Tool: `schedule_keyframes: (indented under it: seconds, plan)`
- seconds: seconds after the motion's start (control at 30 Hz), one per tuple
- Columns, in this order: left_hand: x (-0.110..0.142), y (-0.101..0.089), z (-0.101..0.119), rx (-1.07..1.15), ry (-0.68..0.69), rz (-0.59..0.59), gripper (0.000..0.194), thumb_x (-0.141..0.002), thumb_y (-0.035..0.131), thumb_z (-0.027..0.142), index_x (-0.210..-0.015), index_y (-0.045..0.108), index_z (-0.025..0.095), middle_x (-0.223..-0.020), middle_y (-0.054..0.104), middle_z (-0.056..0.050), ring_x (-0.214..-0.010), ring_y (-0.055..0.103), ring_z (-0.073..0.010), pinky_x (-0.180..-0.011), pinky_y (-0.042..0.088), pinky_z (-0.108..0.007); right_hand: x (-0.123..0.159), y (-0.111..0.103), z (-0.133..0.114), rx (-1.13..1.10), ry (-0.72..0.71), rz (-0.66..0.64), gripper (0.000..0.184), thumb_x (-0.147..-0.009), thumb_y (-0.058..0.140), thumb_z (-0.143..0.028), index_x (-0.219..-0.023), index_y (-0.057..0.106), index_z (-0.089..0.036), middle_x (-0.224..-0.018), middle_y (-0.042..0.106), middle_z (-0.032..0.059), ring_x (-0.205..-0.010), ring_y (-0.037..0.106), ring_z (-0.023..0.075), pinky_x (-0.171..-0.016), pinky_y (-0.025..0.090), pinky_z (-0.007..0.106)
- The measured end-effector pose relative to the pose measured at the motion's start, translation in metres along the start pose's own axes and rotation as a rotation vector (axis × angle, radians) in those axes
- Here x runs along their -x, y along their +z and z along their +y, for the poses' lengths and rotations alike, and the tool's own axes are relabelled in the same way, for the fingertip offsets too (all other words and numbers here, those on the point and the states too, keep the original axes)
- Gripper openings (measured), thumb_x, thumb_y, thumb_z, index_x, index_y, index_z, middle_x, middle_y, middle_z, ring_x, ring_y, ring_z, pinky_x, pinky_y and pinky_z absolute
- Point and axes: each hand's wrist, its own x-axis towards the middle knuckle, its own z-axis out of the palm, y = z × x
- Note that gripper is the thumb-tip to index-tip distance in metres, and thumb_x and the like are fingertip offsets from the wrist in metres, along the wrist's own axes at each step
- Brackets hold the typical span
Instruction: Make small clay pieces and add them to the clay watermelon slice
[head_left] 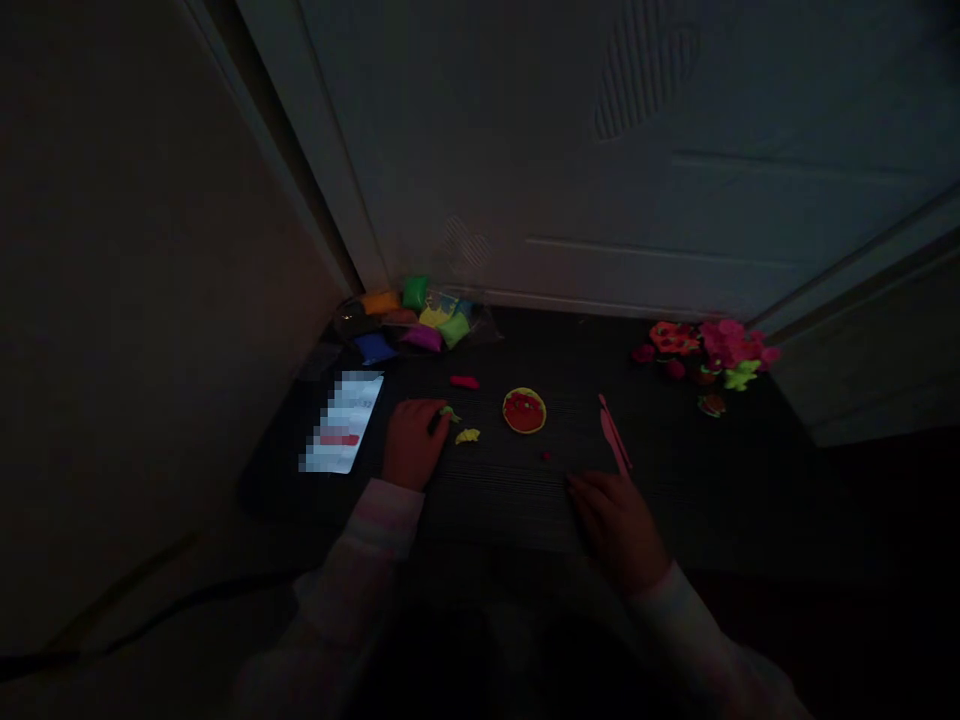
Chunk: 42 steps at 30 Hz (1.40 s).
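The scene is very dark. My left hand (pixel 412 440) rests on the dark table (pixel 675 480), fingers curled, with a small green-yellow bit of clay (pixel 450 412) at its fingertips. Another yellow clay scrap (pixel 467 436) lies just right of it. My right hand (pixel 615 525) lies on the table with its fingers pointing left, apparently empty, just below pink modelling tools (pixel 613 432). Between the hands sits a round clay disc (pixel 524 410), red with a yellow rim. A small pink clay roll (pixel 465 381) lies behind it.
Several bright clay packets (pixel 420 320) are piled at the back left by a white door (pixel 600 150). Pink, red and green clay figures (pixel 712 355) stand at the back right. A lit phone (pixel 343 420) lies left of my left hand. A wall rises on the left.
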Motion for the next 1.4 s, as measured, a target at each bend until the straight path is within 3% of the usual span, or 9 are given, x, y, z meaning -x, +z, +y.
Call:
schedule_keyframes:
  seconds: [0.2, 0.5, 0.8, 1.13, 1.4]
  plan:
    - [0.001, -0.001, 0.001, 0.030, -0.007, -0.011, 0.021, -0.078, 0.045, 0.024, -0.090, 0.059, 0.015, -0.090, 0.063, -0.007, -0.087, 0.053, -0.0201, -0.081, 0.041, -0.037, 0.009, -0.002, 0.001, -0.014, -0.042, 0.018, 0.023, -0.082, 0.042, -0.025, -0.097, 0.058, -0.017, -0.092, 0.060, 0.0081, -0.083, 0.053, 0.0173, -0.073, 0.044, 0.034]
    - [0.003, 0.000, 0.001, 0.041, -0.003, 0.015, 0.019, -0.078, 0.045, 0.023, -0.090, 0.059, 0.017, -0.089, 0.062, -0.006, -0.087, 0.053, -0.0194, -0.078, 0.042, -0.036, 0.012, -0.008, -0.001, 0.118, -0.138, -0.058, 0.028, -0.081, 0.044, -0.029, -0.104, 0.056, -0.018, -0.104, 0.059, 0.0083, -0.093, 0.051, 0.0209, -0.075, 0.040, 0.037]
    - [0.005, 0.002, -0.001, 0.058, -0.005, 0.030, 0.022, -0.078, 0.046, 0.022, -0.096, 0.056, 0.017, -0.093, 0.061, -0.006, -0.088, 0.053, -0.0196, -0.081, 0.041, -0.038, 0.020, -0.006, 0.006, 0.036, -0.158, -0.029, 0.027, -0.080, 0.045, -0.027, -0.103, 0.055, -0.018, -0.100, 0.060, 0.0081, -0.092, 0.054, 0.0203, -0.077, 0.043, 0.038]
    - [0.004, 0.000, 0.001, 0.063, -0.018, 0.032, 0.020, -0.077, 0.046, 0.021, -0.093, 0.057, 0.015, -0.091, 0.062, -0.007, -0.088, 0.052, -0.0194, -0.080, 0.042, -0.037, 0.000, -0.002, 0.007, -0.106, 0.017, 0.055, 0.027, -0.083, 0.038, -0.033, -0.082, 0.061, -0.019, -0.081, 0.064, 0.0057, -0.076, 0.058, 0.0159, -0.067, 0.049, 0.030]
    - [0.003, 0.000, 0.001, 0.070, -0.037, 0.027, 0.019, -0.076, 0.047, 0.022, -0.092, 0.058, 0.016, -0.090, 0.062, -0.007, -0.087, 0.052, -0.0194, -0.078, 0.043, -0.037, -0.007, 0.003, 0.007, -0.037, -0.006, 0.021, 0.027, -0.084, 0.037, -0.028, -0.088, 0.061, -0.019, -0.088, 0.063, 0.0074, -0.081, 0.057, 0.0184, -0.071, 0.045, 0.035]
